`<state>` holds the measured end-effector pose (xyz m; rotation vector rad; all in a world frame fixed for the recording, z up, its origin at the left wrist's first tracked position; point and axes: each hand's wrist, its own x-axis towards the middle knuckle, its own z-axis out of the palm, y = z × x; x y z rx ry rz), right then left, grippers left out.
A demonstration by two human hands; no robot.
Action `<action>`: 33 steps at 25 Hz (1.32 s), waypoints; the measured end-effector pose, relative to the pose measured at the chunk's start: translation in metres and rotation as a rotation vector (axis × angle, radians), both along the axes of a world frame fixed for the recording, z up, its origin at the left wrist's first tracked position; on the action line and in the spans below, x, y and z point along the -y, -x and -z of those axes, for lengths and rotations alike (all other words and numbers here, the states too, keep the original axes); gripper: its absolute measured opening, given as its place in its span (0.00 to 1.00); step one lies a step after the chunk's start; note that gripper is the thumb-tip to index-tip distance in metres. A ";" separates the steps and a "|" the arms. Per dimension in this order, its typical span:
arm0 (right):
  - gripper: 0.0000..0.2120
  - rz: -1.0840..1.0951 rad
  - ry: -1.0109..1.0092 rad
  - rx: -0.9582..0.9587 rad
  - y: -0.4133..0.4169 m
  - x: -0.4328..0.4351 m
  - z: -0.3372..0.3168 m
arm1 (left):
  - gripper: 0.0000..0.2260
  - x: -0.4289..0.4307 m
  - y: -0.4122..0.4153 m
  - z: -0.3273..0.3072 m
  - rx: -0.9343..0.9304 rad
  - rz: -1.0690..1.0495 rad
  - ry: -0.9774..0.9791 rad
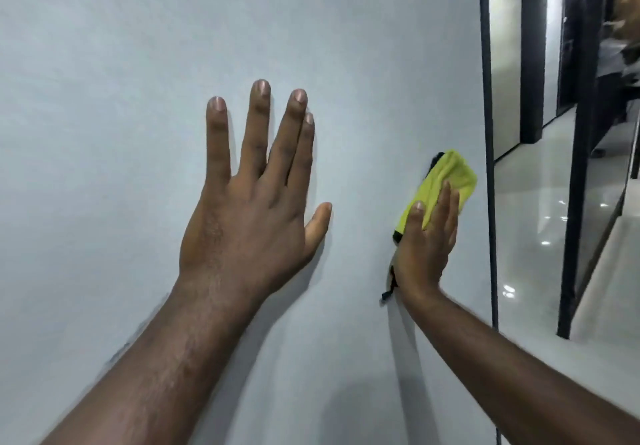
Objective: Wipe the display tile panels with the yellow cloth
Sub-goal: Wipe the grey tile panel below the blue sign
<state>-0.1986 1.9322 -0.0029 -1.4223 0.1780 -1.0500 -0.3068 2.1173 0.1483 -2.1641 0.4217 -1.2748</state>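
**Wipe in hand: yellow cloth [446, 178] pressed to the grey panel [138, 98]**

Right hand [427, 247]: fingers straight and together, palm flat over the lower half of the yellow cloth, pressing it against the panel. Nothing is pinched or curled round. The cloth is folded to a pad, its upper half showing above the fingertips. Black trim shows at the top corner and below the wrist.

Left hand [256, 202]: released, fingers spread and straight, lying flat on the panel near its middle. It holds nothing and looks like a brace.

The cloth sits low on the panel's right side, just beside the thin dark edge strip [486, 98] but not touching it. The two hands are apart, with bare panel between them.

Beyond the strip: a glossy pale floor [540, 219], dark upright frames [581, 167] and further pale panels [505, 46] down the aisle.

Judgement: this is mid-wipe on the near panel. No streaks or dust show, so which parts are already done cannot be told.

The next move calls for steady flat pressure while the pad slides across or up the face. The palm must stay over the cloth so it does not slip out, and the loose black trim should not drag. The left hand needs to shift clear of the cloth's path.
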 end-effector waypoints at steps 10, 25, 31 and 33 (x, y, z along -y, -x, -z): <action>0.28 -0.129 -0.031 -0.143 0.050 -0.015 0.194 | 0.41 -0.005 0.000 0.093 -0.131 -0.025 -0.340; 0.29 -0.142 0.176 0.008 0.072 -0.051 0.089 | 0.35 -0.060 0.037 0.063 -0.115 0.153 -0.185; 0.28 -0.045 0.268 0.064 0.078 -0.067 -0.053 | 0.35 -0.118 0.078 -0.009 -0.009 0.051 -0.142; 0.25 -0.044 0.652 0.331 0.078 -0.067 -0.079 | 0.37 -0.133 0.088 -0.035 0.028 0.005 -0.144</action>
